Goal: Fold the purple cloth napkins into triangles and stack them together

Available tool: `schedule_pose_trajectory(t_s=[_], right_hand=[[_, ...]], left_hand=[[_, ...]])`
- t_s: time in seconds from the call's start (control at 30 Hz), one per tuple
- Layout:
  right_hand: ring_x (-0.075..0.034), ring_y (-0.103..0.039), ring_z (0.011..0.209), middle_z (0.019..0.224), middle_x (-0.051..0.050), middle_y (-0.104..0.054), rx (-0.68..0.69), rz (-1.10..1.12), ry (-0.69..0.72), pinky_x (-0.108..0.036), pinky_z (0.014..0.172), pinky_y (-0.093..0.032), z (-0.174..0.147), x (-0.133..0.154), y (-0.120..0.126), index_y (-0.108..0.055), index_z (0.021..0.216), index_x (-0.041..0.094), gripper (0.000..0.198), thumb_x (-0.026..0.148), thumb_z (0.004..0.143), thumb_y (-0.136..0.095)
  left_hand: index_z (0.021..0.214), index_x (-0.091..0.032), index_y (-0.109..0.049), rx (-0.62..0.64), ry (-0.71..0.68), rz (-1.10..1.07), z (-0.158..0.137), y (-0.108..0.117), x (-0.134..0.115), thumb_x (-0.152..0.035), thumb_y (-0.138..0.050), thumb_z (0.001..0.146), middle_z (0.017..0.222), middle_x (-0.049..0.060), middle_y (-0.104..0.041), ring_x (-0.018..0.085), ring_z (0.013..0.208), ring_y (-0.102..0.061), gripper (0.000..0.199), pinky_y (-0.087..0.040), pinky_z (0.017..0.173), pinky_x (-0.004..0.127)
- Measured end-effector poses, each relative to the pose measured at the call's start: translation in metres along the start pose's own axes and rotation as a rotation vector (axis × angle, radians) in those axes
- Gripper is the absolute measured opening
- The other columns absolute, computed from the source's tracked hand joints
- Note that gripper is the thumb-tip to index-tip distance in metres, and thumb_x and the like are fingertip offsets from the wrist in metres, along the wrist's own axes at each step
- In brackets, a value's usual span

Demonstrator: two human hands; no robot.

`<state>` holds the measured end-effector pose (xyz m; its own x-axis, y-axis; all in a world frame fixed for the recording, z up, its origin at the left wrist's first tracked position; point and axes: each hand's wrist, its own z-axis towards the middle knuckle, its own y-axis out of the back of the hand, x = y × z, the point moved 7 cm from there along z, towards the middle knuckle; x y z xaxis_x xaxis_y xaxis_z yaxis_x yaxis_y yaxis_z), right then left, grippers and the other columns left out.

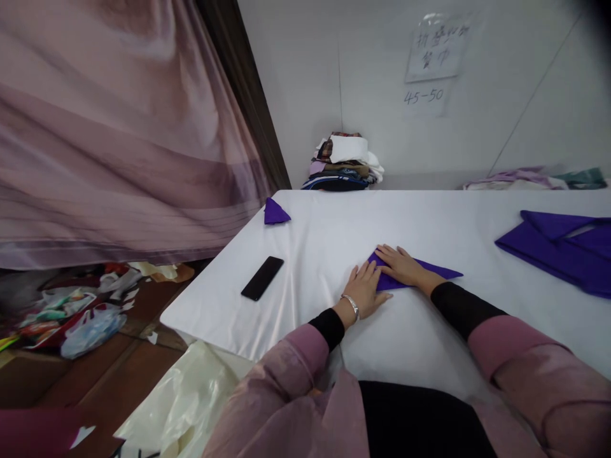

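Note:
A purple cloth napkin (432,270), folded into a triangle, lies flat on the white-covered table (324,229). My left hand (365,289), with a silver bracelet at the wrist, rests at the napkin's left end, its fingers stretched out and partly on the cloth. Flat on the same napkin lies my right hand (401,264), fingers spread, close beside the left one. Both hands are open and press on the cloth without gripping it. Together they hide part of the napkin's left half.
A small folded purple napkin (275,212) stands near the far left corner. In front of it lies a black phone (262,278). More purple cloth (563,248) is at the right. Piled clothes (344,162) sit behind the table; plastic bags (93,329) lie on the floor.

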<state>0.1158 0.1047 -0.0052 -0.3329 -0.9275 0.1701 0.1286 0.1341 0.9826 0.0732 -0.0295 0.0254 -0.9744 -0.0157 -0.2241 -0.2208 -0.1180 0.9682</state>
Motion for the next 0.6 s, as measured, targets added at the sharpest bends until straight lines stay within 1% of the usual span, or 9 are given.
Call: schedule_pose_trajectory(t_s=[0.07,0.17,0.3,0.47,0.53,0.6], right_hand=[[-0.025,-0.022,0.135,0.147,-0.009,-0.029,-0.009,-0.004,0.005,-0.05,0.106,-0.019,0.0,0.0,0.001,-0.033,0.14,0.023,0.062,0.057,0.089,-0.023],[-0.025,-0.021,0.136,0.147,-0.01,-0.029,-0.001,0.004,0.005,-0.049,0.107,-0.018,0.002,0.0,0.002,-0.034,0.14,0.021,0.062,0.056,0.09,-0.024],[-0.027,-0.021,0.136,0.147,-0.012,-0.027,0.016,0.032,-0.02,-0.05,0.107,-0.017,0.002,0.004,0.005,-0.035,0.139,0.019,0.064,0.057,0.089,-0.025],[-0.026,-0.017,0.137,0.148,-0.012,-0.027,-0.061,0.056,0.011,-0.049,0.109,-0.013,-0.001,0.034,0.015,-0.036,0.139,0.018,0.066,0.059,0.089,-0.026],[-0.026,-0.018,0.137,0.147,-0.012,-0.027,-0.067,0.071,0.03,-0.048,0.109,-0.012,-0.001,0.045,0.017,-0.036,0.139,0.017,0.066,0.059,0.089,-0.025],[-0.025,-0.018,0.137,0.147,-0.013,-0.027,-0.064,0.081,0.037,-0.048,0.11,-0.011,-0.002,0.051,0.018,-0.035,0.139,0.015,0.066,0.058,0.09,-0.025]], left_hand=[[0.141,-0.012,-0.025,0.066,0.046,0.025,0.007,-0.014,0.007,-0.066,-0.03,0.083,0.149,0.013,-0.023,0.027,0.138,-0.014,0.08,-0.014,0.112,0.046],[0.141,-0.01,-0.024,0.117,0.085,0.05,0.009,-0.024,0.017,-0.071,-0.022,0.081,0.15,0.014,-0.021,0.028,0.138,-0.013,0.086,-0.014,0.112,0.045],[0.142,-0.009,-0.022,0.132,0.068,0.067,0.007,-0.024,0.018,-0.071,-0.018,0.081,0.15,0.014,-0.019,0.027,0.139,-0.011,0.087,-0.014,0.112,0.044],[0.141,-0.009,-0.024,0.152,0.082,0.068,0.008,-0.023,0.018,-0.071,-0.02,0.082,0.15,0.015,-0.02,0.027,0.139,-0.009,0.086,-0.012,0.112,0.045],[0.142,-0.01,-0.023,0.157,0.08,0.058,0.009,-0.022,0.018,-0.07,-0.022,0.082,0.15,0.014,-0.019,0.028,0.139,-0.009,0.085,-0.012,0.112,0.046],[0.143,-0.011,-0.02,0.166,0.081,0.05,0.01,-0.022,0.018,-0.068,-0.025,0.082,0.151,0.012,-0.017,0.028,0.139,-0.008,0.083,-0.012,0.112,0.047]])
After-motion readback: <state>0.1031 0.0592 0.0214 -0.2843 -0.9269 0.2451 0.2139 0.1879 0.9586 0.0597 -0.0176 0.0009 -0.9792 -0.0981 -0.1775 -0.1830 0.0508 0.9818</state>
